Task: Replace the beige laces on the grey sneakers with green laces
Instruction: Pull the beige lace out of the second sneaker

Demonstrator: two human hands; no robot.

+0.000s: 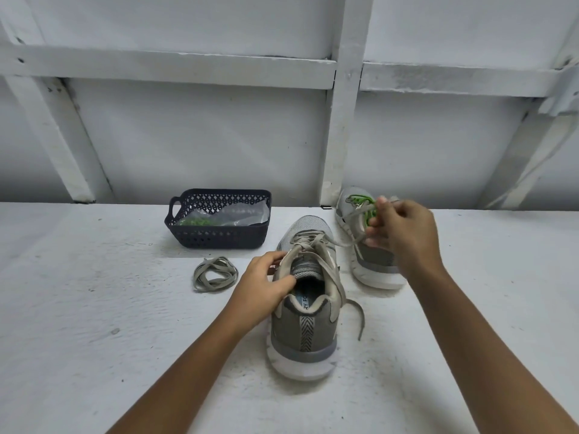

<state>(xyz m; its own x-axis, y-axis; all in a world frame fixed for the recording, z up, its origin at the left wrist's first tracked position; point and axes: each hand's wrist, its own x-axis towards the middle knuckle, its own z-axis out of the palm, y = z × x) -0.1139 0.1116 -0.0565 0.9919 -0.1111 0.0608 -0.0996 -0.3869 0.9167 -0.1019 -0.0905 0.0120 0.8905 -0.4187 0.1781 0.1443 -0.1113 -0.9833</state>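
A grey sneaker [302, 333] stands heel toward me at the middle, threaded with a beige lace [313, 245]. My left hand [263, 286] grips its collar and left eyelet flap. My right hand [404, 233] is raised to the right, pinching one end of that beige lace, which runs taut from the eyelets. The lace's other end [360, 317] trails down the shoe's right side. Behind my right hand stands the second grey sneaker [369, 267], partly hidden, with a green lace [365, 203] in it. A loose beige lace [214, 274] lies coiled on the table.
A dark blue plastic basket [219, 238] stands at the back left of the shoes, holding a clear bag with green lace inside [200, 221]. The white table [94, 324] meets a white wall with wooden framing [340, 120] just behind the shoes.
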